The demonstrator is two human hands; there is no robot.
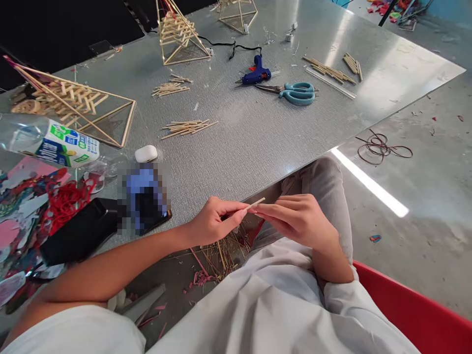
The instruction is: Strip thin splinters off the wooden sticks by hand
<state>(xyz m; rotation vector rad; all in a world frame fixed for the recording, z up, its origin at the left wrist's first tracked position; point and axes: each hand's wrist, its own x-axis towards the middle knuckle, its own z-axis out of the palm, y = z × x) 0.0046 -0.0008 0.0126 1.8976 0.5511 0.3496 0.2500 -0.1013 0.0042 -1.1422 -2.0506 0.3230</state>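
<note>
My left hand (217, 219) pinches a short, thin wooden stick (258, 201) between thumb and forefinger, just over my lap. The stick's free end points up and to the right. My right hand (300, 219) meets it from the other side, its fingers pressed together and their tips against the stick. Whatever lies between those right fingertips is hidden. On the table beyond my hands is a loose bundle of similar sticks (189, 127), with a smaller bundle (171, 88) behind it.
A blue glue gun (257, 73) and teal-handled scissors (298, 93) lie mid-table, near thicker sticks (328, 70). Stick-built frames (127, 123) stand at left and back. A plastic bottle (70, 142), white earbud case (146, 154), blurred phone (147, 199) and red string (70, 201) are left.
</note>
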